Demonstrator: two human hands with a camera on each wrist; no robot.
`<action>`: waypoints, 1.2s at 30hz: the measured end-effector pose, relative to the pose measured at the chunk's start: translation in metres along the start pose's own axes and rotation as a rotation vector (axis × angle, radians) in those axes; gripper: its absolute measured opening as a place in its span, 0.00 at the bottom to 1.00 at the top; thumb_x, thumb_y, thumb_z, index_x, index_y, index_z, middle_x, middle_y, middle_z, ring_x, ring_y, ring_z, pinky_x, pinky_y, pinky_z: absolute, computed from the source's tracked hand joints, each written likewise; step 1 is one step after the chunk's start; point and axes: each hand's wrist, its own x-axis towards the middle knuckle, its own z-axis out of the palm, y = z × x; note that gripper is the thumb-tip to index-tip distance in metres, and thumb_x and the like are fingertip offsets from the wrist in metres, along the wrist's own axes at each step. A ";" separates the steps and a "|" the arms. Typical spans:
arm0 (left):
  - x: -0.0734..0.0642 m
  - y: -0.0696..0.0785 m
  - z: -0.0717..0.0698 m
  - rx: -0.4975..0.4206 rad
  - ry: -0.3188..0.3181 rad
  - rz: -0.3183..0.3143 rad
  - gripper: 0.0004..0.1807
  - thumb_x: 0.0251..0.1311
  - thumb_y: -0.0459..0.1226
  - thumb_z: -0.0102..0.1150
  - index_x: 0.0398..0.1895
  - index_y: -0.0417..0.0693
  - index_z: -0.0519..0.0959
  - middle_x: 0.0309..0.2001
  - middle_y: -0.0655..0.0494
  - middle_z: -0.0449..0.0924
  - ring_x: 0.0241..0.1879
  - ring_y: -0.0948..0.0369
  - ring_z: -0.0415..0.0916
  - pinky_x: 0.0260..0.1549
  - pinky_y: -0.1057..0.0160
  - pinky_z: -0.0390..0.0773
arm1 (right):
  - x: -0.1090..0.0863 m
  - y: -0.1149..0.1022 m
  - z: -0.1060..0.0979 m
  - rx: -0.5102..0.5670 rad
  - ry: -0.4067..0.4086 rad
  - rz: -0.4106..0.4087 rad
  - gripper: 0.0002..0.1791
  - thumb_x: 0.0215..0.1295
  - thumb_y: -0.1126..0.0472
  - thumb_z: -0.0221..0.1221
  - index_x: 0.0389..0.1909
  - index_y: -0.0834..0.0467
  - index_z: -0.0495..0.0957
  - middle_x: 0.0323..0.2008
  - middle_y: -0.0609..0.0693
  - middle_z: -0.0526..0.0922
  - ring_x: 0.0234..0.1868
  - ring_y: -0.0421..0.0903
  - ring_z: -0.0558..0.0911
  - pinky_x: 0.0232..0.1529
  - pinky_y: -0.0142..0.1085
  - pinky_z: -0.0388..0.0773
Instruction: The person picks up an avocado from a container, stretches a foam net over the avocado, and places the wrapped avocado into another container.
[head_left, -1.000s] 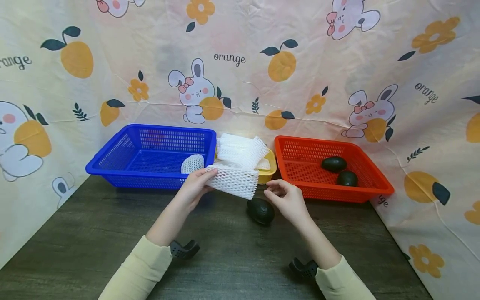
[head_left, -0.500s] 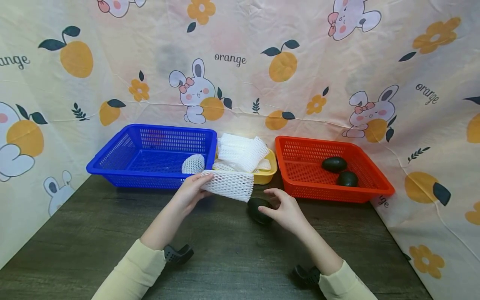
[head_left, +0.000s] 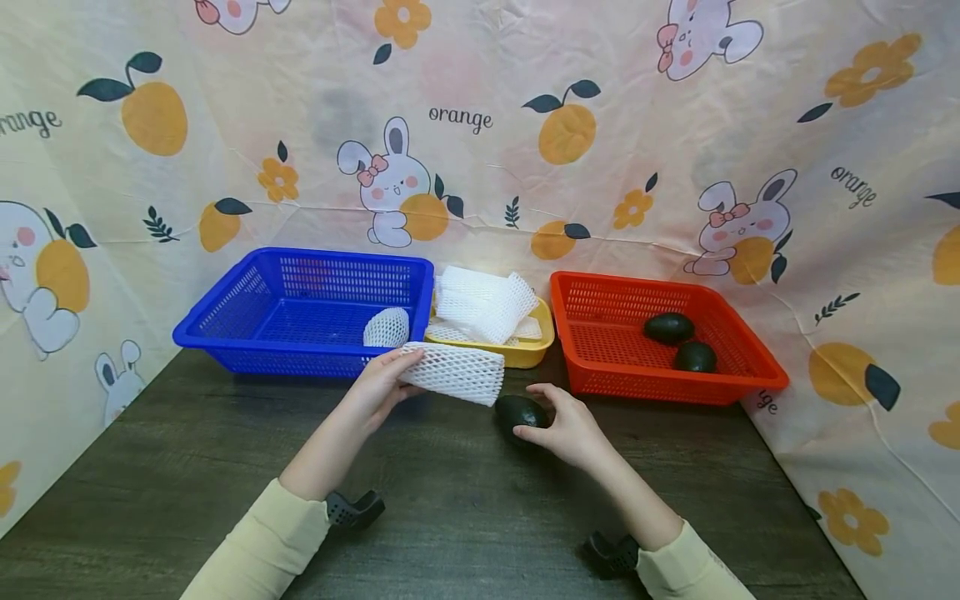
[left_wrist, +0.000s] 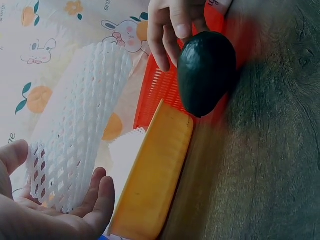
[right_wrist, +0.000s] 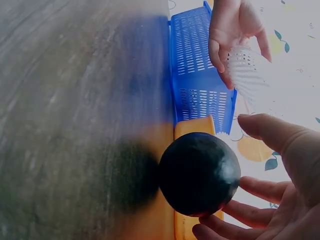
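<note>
My left hand holds a white foam net sleeve by its left end, thumb on the near side. In the left wrist view the foam net slants up from between thumb and fingers. A dark green avocado lies on the table just beyond the sleeve's right end. Around its right side, my right hand is spread with bent fingers. The right wrist view has the fingertips at or against the avocado, while the thumb stands apart from it.
A blue basket at the back left contains one net-wrapped item. Beside it, a yellow tray holds several foam nets. The red basket at the right has two avocados. A patterned cloth hangs behind.
My right hand has moved down and left to the avocado on the table. The left hand has lowered the foam net slightly and shifted it left. Baskets have stayed put.
</note>
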 end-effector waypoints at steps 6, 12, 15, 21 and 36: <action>0.000 -0.003 -0.001 -0.020 0.003 0.003 0.14 0.70 0.38 0.51 0.50 0.35 0.73 0.36 0.57 0.80 0.39 0.63 0.77 0.49 0.53 0.72 | 0.001 0.005 0.004 -0.023 -0.005 0.007 0.36 0.47 0.54 0.74 0.58 0.58 0.73 0.53 0.51 0.78 0.52 0.53 0.77 0.51 0.51 0.72; 0.001 -0.004 -0.001 -0.026 0.010 0.002 0.14 0.69 0.38 0.51 0.50 0.36 0.73 0.36 0.57 0.80 0.39 0.63 0.77 0.52 0.50 0.69 | 0.002 0.011 0.009 -0.058 -0.009 0.006 0.37 0.45 0.54 0.74 0.58 0.57 0.73 0.53 0.52 0.78 0.47 0.51 0.78 0.46 0.50 0.73; 0.001 -0.005 0.000 -0.028 0.015 -0.001 0.15 0.69 0.39 0.51 0.51 0.35 0.72 0.36 0.57 0.80 0.39 0.63 0.77 0.52 0.50 0.69 | 0.003 0.013 0.011 -0.056 -0.008 0.012 0.36 0.45 0.54 0.74 0.57 0.56 0.73 0.52 0.52 0.78 0.46 0.51 0.77 0.46 0.49 0.73; 0.001 -0.005 0.001 -0.034 0.020 -0.007 0.15 0.70 0.39 0.50 0.51 0.35 0.72 0.37 0.57 0.80 0.40 0.62 0.77 0.53 0.48 0.69 | 0.003 0.013 0.010 -0.051 -0.002 0.034 0.35 0.45 0.55 0.74 0.57 0.56 0.74 0.53 0.52 0.78 0.47 0.51 0.77 0.47 0.50 0.73; -0.001 -0.004 0.000 -0.039 0.018 0.004 0.12 0.70 0.38 0.50 0.48 0.38 0.74 0.37 0.57 0.80 0.39 0.62 0.78 0.45 0.56 0.74 | 0.001 0.005 -0.004 0.023 0.054 0.002 0.34 0.46 0.56 0.72 0.58 0.54 0.73 0.51 0.51 0.79 0.45 0.49 0.77 0.44 0.46 0.74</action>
